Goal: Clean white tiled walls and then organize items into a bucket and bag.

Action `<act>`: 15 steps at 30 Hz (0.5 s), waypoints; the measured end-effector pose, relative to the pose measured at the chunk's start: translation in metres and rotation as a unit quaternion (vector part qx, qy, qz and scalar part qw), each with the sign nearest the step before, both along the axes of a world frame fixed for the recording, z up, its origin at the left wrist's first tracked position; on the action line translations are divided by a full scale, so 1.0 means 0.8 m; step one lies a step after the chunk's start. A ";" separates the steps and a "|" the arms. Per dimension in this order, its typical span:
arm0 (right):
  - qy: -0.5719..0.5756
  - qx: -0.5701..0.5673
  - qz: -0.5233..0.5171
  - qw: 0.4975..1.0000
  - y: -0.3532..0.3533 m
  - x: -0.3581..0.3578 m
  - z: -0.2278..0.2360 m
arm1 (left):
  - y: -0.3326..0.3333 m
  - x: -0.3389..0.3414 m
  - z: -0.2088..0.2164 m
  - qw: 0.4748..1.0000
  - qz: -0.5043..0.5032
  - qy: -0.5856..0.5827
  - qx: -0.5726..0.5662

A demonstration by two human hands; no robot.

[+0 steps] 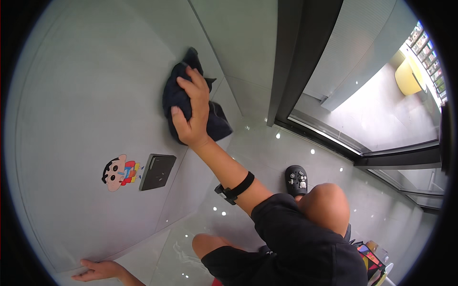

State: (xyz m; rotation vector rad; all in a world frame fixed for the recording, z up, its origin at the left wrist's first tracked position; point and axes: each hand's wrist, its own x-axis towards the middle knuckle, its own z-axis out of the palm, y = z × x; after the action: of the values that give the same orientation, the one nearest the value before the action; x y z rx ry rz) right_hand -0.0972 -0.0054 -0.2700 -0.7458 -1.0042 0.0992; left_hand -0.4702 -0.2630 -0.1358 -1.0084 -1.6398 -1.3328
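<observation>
My right hand [194, 112] presses a dark navy cloth [176, 93] against the light grey tiled wall [90, 100], near the wall's corner. Its fingers curl over the bunched fabric, and a loose fold hangs to the right of the wrist. Down at the lower left, my left hand [99, 270] is open with fingers stretched out beside the wall's edge; nothing shows in it. A dark wall socket [157, 171] sits below the cloth, with a cartoon-figure sticker [121, 172] to its left.
A dark-framed glass sliding door [329, 140] stands at the right. Beyond it is a yellow tub [408, 76] by a railing. The glossy tiled floor [253, 157] lies below, with my black clog [296, 180] on it. A colourful bag [372, 257] is at the lower right.
</observation>
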 end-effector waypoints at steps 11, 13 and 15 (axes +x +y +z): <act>0.758 -0.231 0.009 0.610 0.087 0.103 -0.299 | 0.003 -0.020 -0.009 0.997 -0.007 0.075 0.016; 0.849 -0.126 0.134 0.495 0.055 0.087 -0.177 | -0.015 -0.027 0.022 0.994 0.037 0.099 0.001; 0.849 -0.060 0.149 0.504 0.034 0.113 -0.107 | -0.018 -0.023 0.018 0.995 0.056 0.083 -0.008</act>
State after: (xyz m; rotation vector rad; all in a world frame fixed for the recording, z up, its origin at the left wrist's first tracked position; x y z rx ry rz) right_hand -0.0067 0.0219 -0.3553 -0.2488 0.8671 1.0115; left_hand -0.4887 -0.2773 -0.1215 -0.9945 -1.5614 -1.1330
